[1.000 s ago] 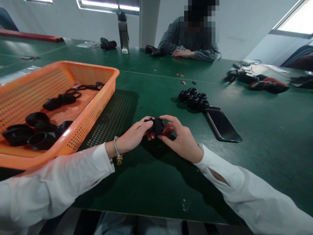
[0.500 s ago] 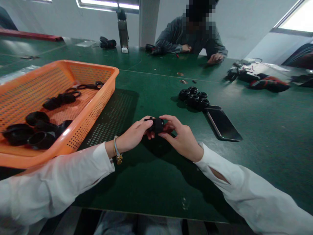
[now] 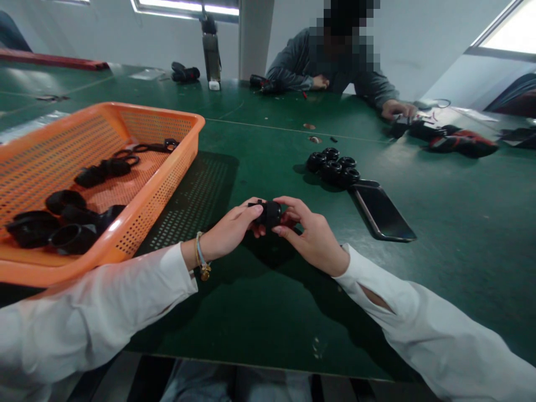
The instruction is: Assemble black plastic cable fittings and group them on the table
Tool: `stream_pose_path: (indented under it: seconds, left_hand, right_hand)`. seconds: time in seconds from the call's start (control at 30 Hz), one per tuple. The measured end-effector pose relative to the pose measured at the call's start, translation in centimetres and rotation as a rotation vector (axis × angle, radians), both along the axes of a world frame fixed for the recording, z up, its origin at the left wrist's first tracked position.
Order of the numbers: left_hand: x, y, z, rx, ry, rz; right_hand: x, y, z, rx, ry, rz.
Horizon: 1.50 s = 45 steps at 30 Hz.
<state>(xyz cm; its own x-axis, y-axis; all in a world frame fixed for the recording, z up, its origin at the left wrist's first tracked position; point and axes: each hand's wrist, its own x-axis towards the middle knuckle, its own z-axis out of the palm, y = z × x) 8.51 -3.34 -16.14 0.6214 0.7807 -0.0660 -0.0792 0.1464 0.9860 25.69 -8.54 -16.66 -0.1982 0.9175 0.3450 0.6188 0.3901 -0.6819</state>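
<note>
Both my hands hold one small black cylindrical part (image 3: 273,214) above the green table (image 3: 251,312). My left hand (image 3: 232,229) grips its left end, the thumb lying on top. My right hand (image 3: 312,237) pinches the right end between thumb and fingers. Parts of the piece are hidden by my fingers, so I cannot make out its exact kind. Beyond my right hand stands a cluster of several black ring-shaped parts (image 3: 333,166). A smartphone (image 3: 384,212) lies flat beside them, its screen dark.
An orange perforated basket (image 3: 161,198) at the left holds several black plastic parts (image 3: 71,237). Across the table a person in a grey sleeve (image 3: 288,61) reaches to a black-and-red tool (image 3: 463,142) and other items. A metal upright (image 3: 211,56) stands at the back.
The person across the table has stretched one hand to the right, onto the items by the black-and-red tool. My hands and the black part have hardly moved.
</note>
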Motion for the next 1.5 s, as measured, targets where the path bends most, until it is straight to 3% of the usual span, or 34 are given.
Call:
stream_pose_path:
  seconds: [0.8,1.5]
  left_hand:
    - [-0.03,-0.15,0.09,0.086,0.03,-0.018]
    - [-0.06,0.11,-0.31,-0.005,-0.013,0.022]
  right_hand:
    - [-0.07,-0.01,0.24,-0.014,-0.018,-0.013]
    - [-0.24,-0.23,0.11,0.065,0.019,0.012]
